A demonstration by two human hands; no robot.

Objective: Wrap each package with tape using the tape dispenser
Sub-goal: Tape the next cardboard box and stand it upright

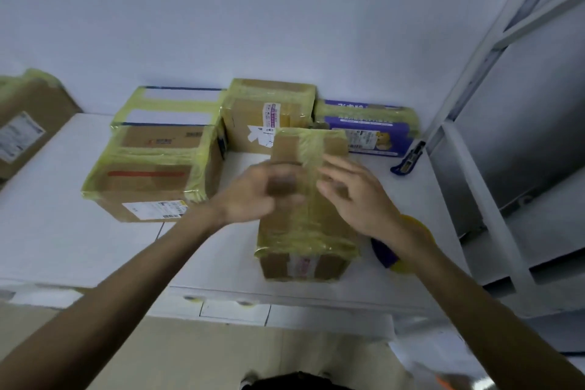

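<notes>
A white table (pixel 63 231) carries several closed cardboard packages, each banded with yellowish translucent tape; what is inside them is hidden. The largest, a brown box (pixel 148 180) at front left, bears a red stripe on top and a white label on its near face. Directly behind and touching it stands a white-topped box (pixel 171 108), taped across its lid. To the right of that, against the wall, is a taller brown box (pixel 269 114) with a torn white label on its front. The package being worked on (pixel 304 231), a long narrow brown box, lies at the centre with one end towards the viewer, its top and near edge covered in tape. A purple printed package (pixel 367 127) lies flat against the wall at back right, and a further labelled carton (pixel 28 123) sits tilted at the far left, off the table. The tape dispenser (pixel 384 252), blue and yellow, rests on the table just beside the central box's right flank, partly hidden under the right wrist. A small blue cutter (pixel 408 158) lies near the table's right edge. Both forearms reach forward over the central package. The left hand (pixel 262 193) is above its top face, blurred, so whether it grasps anything cannot be told. The right hand (pixel 357 196) is held over the right upper side, fingers spread and loosely curved, grasping nothing.
</notes>
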